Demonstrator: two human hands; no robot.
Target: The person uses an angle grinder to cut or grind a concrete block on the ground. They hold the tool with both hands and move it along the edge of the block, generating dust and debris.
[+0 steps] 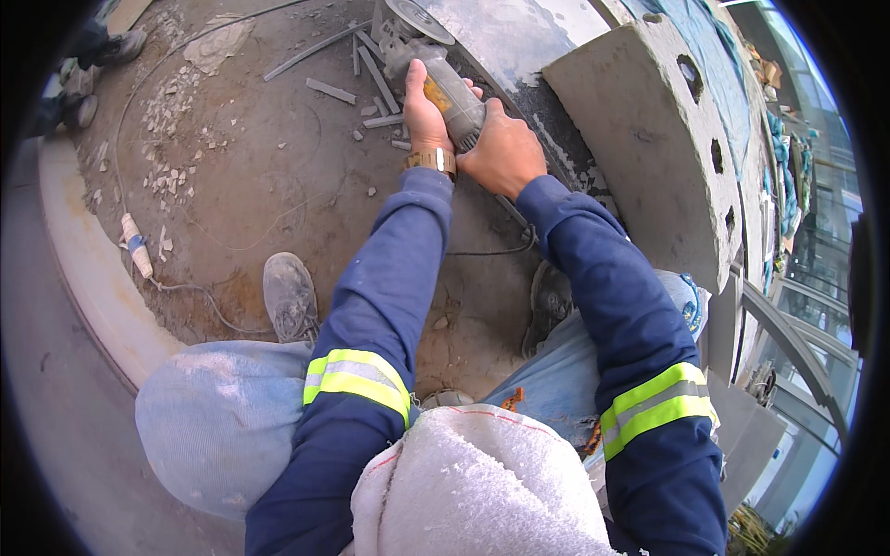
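Nearest to the camera is a white cloth [477, 491], which covers the lower middle of the view, between two dark blue sleeves with bright yellow and silver bands. At the top centre, ahead of the person, is an angle grinder [452, 100] with a grey body and a yellow patch; its round disc [422, 18] is beside the edge of a pale, stained slab [528, 37]. Both hands grasp it: the left hand [426, 119] has its fingers closed around the middle of the body, and the right hand [505, 150] is wrapped about the rear end, just beside the left one. On the left wrist there is a gold-coloured watch [433, 160]. To the right of the hands stands a large grey block [640, 139] with several holes in its edge. Left of the grinder, narrow grey strips [331, 91] and small broken pieces [171, 176] lie on the dusty floor [260, 176]. Farther left, a cable connector [136, 245] in white and blue rests there, and the shoes [120, 46] of another person appear at the upper left corner.
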